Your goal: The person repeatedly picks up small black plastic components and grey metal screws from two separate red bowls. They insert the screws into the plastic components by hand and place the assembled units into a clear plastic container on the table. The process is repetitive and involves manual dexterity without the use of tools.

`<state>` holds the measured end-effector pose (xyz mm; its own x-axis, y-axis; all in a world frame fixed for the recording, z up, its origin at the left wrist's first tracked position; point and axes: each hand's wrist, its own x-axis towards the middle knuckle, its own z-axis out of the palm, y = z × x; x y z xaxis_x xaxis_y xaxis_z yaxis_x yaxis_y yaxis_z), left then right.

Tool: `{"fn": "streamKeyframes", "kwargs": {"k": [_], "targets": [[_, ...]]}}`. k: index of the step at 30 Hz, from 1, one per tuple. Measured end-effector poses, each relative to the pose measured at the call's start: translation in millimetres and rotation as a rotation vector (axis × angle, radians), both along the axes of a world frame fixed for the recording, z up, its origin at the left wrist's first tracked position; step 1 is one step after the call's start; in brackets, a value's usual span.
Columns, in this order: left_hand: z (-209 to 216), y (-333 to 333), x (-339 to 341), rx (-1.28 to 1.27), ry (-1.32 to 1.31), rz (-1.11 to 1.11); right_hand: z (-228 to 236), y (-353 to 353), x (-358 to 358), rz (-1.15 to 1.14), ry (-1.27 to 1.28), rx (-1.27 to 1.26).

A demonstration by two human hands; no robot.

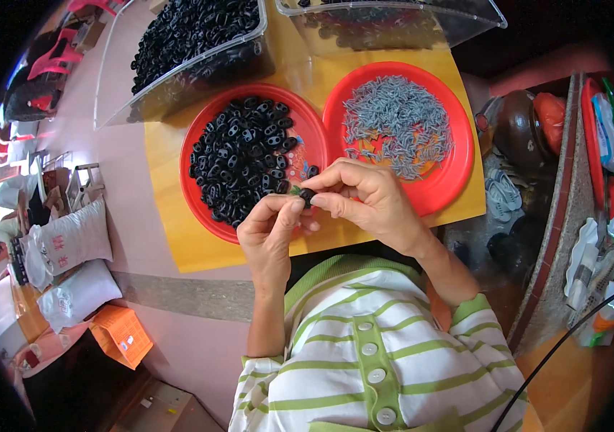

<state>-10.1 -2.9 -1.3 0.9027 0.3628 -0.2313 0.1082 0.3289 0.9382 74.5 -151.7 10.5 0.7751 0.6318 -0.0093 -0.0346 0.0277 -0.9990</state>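
Both my hands meet over the near edges of two red plates. Between the fingertips is a small black plastic piece [307, 196], pinched by my left hand [272, 227] and my right hand [366, 193] together. My right fingertips hide part of it, and whether they also hold a screw cannot be seen. On the left red plate [195, 209] lies a heap of black oval two-hole pieces [238, 155]. The right red plate [458, 165] bears a spread of small grey screws [400, 119].
A clear bin [199, 72] full of black pieces stands behind the left plate, with another clear bin [393, 29] to its right. Yellow board [177, 245] lies under the plates. At far left are white sacks [69, 241] and an orange crate [121, 337]; a brown jar [519, 129] stands at right.
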Motion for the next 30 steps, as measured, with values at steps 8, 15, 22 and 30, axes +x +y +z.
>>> {"fn": "streamKeyframes", "kwargs": {"k": [8, 15, 22, 30], "targets": [[6, -6, -3, 0.061, -0.015, -0.041, -4, 4, -7, -0.081, 0.129, 0.077], [12, 1, -6, 0.114, 0.115, -0.115, -5, 0, 0, -0.149, -0.182, -0.027], [14, 1, -4, 0.137, 0.112, -0.101, -4, 2, -2, -0.110, -0.130, -0.017], [16, 2, -6, 0.136, 0.070, -0.094, -15, 4, -4, -0.122, -0.012, 0.075]]}}
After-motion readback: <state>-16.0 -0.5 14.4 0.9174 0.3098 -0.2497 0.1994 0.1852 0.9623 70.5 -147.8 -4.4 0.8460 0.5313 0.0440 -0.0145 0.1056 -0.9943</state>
